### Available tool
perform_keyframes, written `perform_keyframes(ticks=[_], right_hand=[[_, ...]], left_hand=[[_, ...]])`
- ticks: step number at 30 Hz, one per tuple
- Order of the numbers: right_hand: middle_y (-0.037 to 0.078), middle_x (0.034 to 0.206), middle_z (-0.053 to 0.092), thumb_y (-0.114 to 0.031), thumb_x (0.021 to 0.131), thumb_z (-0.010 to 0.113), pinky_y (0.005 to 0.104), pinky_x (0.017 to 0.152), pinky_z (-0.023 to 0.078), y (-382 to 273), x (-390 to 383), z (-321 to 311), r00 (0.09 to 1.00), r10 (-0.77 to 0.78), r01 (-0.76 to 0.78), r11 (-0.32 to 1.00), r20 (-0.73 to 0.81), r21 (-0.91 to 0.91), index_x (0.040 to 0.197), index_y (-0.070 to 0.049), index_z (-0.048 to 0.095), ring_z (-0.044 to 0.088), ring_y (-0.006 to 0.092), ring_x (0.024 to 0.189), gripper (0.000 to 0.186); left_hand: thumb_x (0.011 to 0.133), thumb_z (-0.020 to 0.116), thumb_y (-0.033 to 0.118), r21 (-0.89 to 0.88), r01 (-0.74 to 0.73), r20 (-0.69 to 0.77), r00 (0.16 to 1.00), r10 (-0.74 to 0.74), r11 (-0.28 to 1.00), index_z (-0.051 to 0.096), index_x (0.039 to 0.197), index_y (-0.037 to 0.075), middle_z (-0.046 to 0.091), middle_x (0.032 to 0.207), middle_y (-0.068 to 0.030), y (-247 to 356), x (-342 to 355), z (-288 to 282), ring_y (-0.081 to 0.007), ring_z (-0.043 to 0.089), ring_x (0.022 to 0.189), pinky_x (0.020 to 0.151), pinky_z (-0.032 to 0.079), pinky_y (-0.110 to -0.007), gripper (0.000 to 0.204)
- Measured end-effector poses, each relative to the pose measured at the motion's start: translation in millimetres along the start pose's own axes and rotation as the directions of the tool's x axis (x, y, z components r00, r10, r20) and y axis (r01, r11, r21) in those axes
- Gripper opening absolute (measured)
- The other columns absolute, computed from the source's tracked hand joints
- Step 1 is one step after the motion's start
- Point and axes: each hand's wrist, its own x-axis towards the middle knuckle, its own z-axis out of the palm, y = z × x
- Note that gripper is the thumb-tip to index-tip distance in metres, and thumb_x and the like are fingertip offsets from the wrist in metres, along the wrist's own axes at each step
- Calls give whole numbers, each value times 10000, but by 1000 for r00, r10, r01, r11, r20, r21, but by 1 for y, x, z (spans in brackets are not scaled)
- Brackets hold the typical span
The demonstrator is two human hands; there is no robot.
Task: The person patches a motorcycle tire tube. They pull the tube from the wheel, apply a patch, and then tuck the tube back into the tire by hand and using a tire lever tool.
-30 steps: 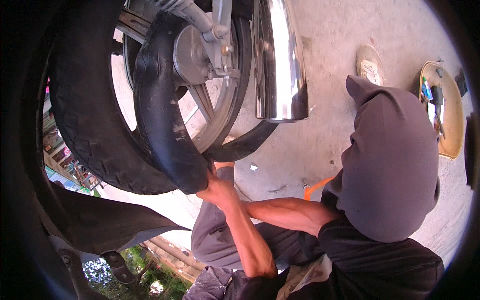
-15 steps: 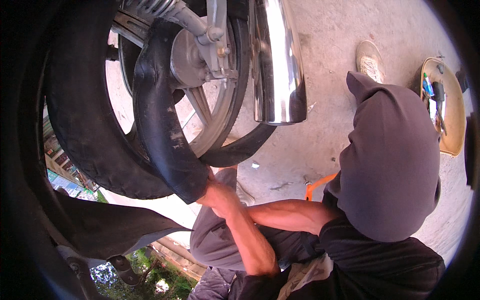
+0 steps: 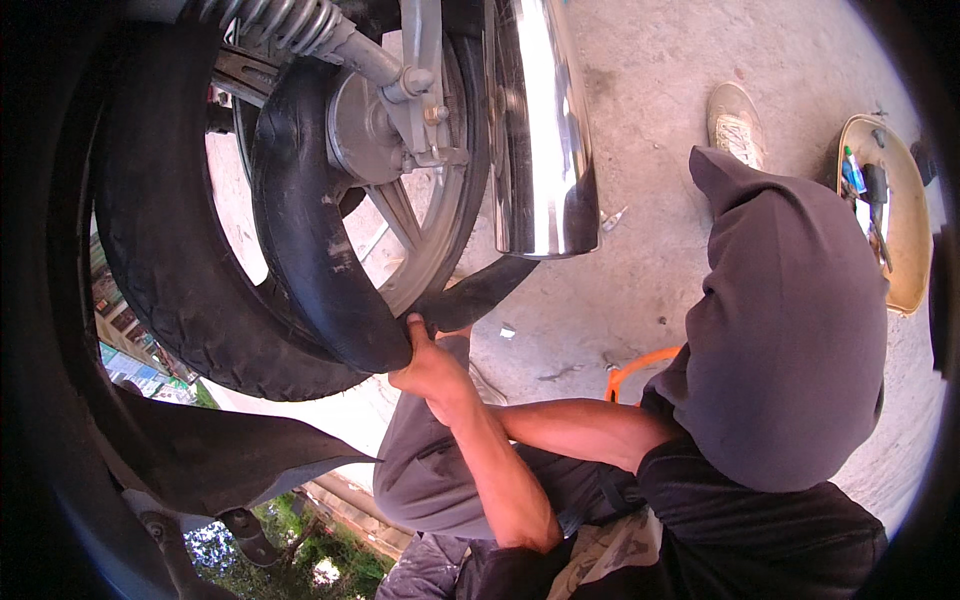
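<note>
A black inner tube [image 3: 310,250] hangs looped beside the motorcycle's rear wheel rim [image 3: 430,240], with a treaded tyre [image 3: 150,260] to its left. My left hand [image 3: 435,377] grips the tube's lower bend, thumb upright along it. My right forearm reaches in from the right behind my left wrist; that hand and its fingers are hidden. Above the tube are a shock absorber [image 3: 350,50] and the wheel hub [image 3: 355,125]. A chrome exhaust [image 3: 540,130] runs down the right side of the wheel.
A tan tray [image 3: 905,270] with tools lies at the right, beside my grey-clad leg [image 3: 780,320] and a shoe [image 3: 735,125]. An orange curved object [image 3: 630,370] is on the concrete floor [image 3: 640,270]. A dark mudguard [image 3: 230,450] juts in at lower left.
The wheel and exhaust have shifted slightly left in the view. My left hand has risen a little since the previous frame, and its thumb now shows clearly against the tube.
</note>
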Motion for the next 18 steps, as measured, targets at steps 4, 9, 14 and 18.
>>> perform_keyframes(ticks=[4,9,14,18], right_hand=[[244,1282,569,-180,822,635,315,994,428,-13,2,-6,999,-7,4,998,39,69,1459,1,325,560,288,1213,731],[211,1238,594,-133,796,645,309,976,429,-17,-2,-12,995,7,-15,996,100,87,1410,-24,383,570,266,1176,676],[179,1194,618,-87,770,654,303,958,430,-25,-5,-7,987,26,-43,994,161,104,1361,-49,441,579,245,1139,629],[154,1158,635,-61,748,672,295,937,434,-19,2,-9,990,30,-43,995,136,94,1321,-60,482,586,228,1105,605]], left_hand=[[843,694,-48,119,-75,53,996,69,990,655,1020,-142,682,978,-178,-9,13,-5,-224,672,757,629,572,-292,204],[841,718,1,151,-180,3,983,181,972,669,942,-153,690,884,-167,-8,13,-4,-187,656,670,548,559,-278,190],[834,746,54,246,-190,-48,977,208,951,667,909,-160,694,821,-142,-7,17,-9,-169,638,588,484,543,-285,240],[823,767,86,354,-176,-43,978,204,918,670,886,-148,703,835,-162,-10,15,2,-169,638,588,467,537,-290,261]])
